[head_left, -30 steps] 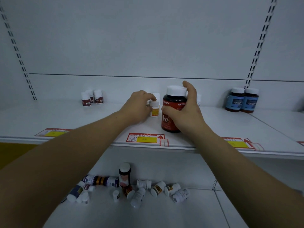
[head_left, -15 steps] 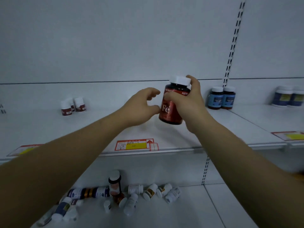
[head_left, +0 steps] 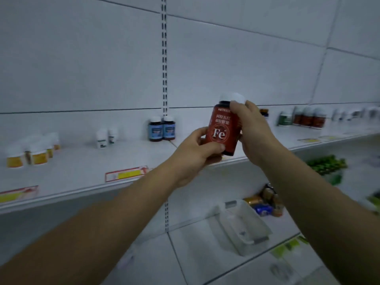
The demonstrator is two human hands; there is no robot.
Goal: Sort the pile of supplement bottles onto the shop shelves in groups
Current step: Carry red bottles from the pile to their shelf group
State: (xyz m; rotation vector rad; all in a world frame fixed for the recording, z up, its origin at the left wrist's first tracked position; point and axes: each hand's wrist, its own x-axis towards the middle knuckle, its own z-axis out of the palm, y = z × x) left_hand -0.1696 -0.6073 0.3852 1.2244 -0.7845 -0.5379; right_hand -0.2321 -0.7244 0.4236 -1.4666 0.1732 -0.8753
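Where the long white shelf (head_left: 82, 169) runs across the view, a clear plastic tray (head_left: 242, 223) is seen below it on the lower shelf (head_left: 195, 243), blurred. In front of the long shelf's edge, touching neither shelf, the red Fe bottle (head_left: 223, 132) is held nearly upright, white cap up. Its base is gripped by the left hand (head_left: 191, 157), thumb laid across the label; its upper side is clasped by the right hand (head_left: 255, 132). Left of it, two blue-labelled bottles (head_left: 162, 128) are stood side by side at the shelf's back.
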